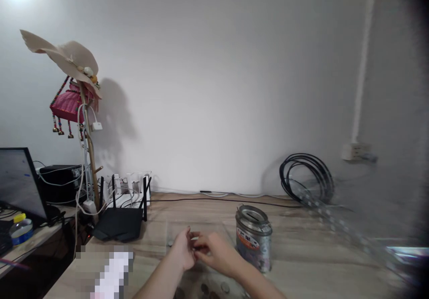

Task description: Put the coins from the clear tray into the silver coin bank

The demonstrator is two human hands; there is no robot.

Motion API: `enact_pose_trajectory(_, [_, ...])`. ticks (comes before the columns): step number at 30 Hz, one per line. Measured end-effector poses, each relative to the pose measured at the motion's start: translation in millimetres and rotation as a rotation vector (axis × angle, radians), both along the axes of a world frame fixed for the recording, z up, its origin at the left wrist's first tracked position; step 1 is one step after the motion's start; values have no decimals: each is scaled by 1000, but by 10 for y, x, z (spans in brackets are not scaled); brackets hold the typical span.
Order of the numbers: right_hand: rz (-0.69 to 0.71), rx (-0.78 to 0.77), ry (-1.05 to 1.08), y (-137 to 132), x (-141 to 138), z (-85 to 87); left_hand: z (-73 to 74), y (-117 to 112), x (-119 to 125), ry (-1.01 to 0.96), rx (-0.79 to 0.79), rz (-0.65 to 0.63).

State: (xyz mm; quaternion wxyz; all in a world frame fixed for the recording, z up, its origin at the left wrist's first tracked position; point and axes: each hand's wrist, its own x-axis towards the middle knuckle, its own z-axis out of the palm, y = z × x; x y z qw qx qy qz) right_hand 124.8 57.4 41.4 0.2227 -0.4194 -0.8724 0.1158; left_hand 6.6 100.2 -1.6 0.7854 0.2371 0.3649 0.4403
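My left hand (185,248) is turned partly palm up, with its fingers curled towards my right hand. My right hand (215,252) reaches over to it, thumb and fingertips closed together at the left palm. Whatever lies between the fingers is hidden. Beneath both hands is a clear plastic tray or sheet (177,226). Several coins (225,287) lie below the hands near the bottom edge, partly covered by my right forearm. To the right of my right hand stands a metal tin (254,238) with a clasped lid and a slot in its top.
A black router (119,224) with antennas sits at the left, beside a wooden stand bearing a hat (75,55) and a pink bag (69,104). Coiled black cable (306,178) leans on the wall at right. A monitor (20,183) and yellow-capped bottle (21,229) are far left.
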Motion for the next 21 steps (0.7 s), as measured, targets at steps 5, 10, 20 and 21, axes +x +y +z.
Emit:
enact_pose_trajectory(5, [47, -14, 4, 67, -13, -108, 19, -18, 17, -55, 3, -48])
enact_pose_trajectory(10, [-248, 147, 24, 181, 60, -135, 90, -107, 19, -102, 43, -202])
enact_pose_trajectory(20, [-415, 333, 222, 229, 361, 61, 53, -78, -27, 1, 41, -135])
enact_pose_trajectory(21, [-516, 389, 243, 229, 458, 123, 60, -88, -33, 24, 51, -135])
